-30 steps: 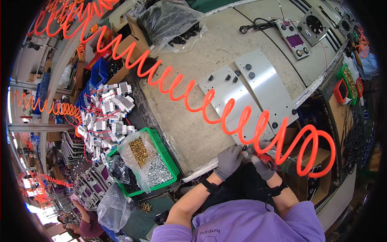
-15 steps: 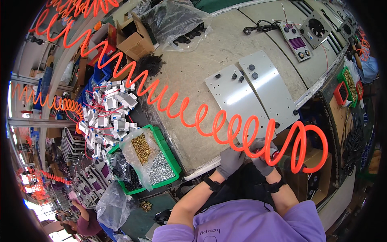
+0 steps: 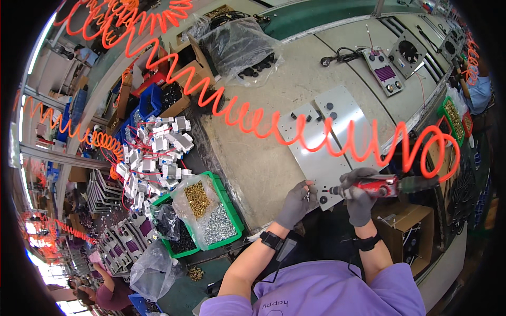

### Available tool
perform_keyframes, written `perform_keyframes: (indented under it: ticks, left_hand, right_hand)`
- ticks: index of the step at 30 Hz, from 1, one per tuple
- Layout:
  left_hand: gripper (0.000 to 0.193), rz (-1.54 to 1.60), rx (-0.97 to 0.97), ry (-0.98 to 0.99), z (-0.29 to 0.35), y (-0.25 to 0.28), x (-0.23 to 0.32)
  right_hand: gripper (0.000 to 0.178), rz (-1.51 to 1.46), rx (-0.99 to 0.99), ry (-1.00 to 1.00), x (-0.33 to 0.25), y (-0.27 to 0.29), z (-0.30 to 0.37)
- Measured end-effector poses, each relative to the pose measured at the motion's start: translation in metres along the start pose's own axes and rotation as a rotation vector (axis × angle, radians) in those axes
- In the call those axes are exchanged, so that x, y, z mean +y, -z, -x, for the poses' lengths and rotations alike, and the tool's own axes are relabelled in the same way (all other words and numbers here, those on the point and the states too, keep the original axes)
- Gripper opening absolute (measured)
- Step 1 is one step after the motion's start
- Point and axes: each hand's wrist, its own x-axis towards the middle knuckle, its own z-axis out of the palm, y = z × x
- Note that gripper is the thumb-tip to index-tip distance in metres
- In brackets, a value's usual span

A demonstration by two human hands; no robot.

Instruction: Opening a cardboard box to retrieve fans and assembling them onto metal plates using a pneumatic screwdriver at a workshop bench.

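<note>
Right grip [image 3: 360, 199] wraps a red driver [image 3: 381, 187]; left grip [image 3: 293, 207] pinches a small metal piece [image 3: 308, 195] by 2 grey panels [image 3: 315, 171]

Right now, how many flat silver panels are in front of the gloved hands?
2: the left panel, just ahead of the left hand; the right panel, beside it across a narrow gap. The hose covers parts; any stacked underneath would be hidden.

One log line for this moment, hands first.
left hand: beside left metal plate, hold unclear; right hand: gripping red power tool; tool tip: pointing left; green tray: left of hands
</note>
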Motion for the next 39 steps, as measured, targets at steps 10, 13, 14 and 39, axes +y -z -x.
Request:
perform_keyframes:
  ticks: [10, 13, 14, 39]
  left_hand:
    - [0.02, 0.105, -0.085, -0.122, -0.064, -0.081, 0.022]
    - [0.021, 0.11, -0.042, -0.117, -0.09, -0.096, 0.028]
    - [0.022, 0.118, -0.052, -0.081, -0.099, -0.1, 0.029]
    - [0.022, 0.543, -0.087, -0.232, -0.189, -0.154, 0.037]
  right_hand:
    - [0.039, -0.111, 0.117, 0.292, -0.038, 0.004, -0.084]
    - [0.039, -0.089, 0.129, 0.267, -0.042, 0.017, -0.115]
    - [0.04, -0.075, 0.098, 0.259, -0.043, 0.022, -0.126]
    - [0.039, -0.233, 0.164, 0.052, -0.032, 0.07, -0.256]
